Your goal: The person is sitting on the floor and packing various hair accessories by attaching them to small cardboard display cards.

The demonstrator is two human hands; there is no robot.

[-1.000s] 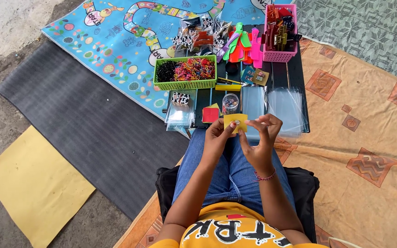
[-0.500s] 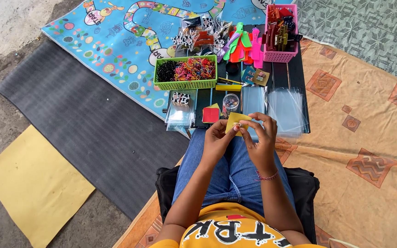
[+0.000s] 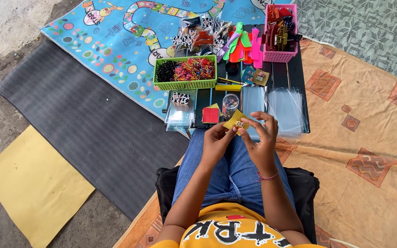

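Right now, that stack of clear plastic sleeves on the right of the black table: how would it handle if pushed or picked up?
The clear plastic sleeves look thin and glossy, so probably floppy and very light. They lie fanned and overlapping, so a push would likely slide the top sheets apart rather than move the pile. Their near edges overhang the black table, so some could slip off.

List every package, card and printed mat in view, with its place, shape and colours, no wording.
Yellow card: small square, held by both hands above the lap.
Red card: square, on the dark table, over another yellow one.
Clear sleeves: flat rectangular stack, table's right end.
Filled clear packets: crinkly pile, far end of table.
Play mat: light blue, winding coloured track, left of table.
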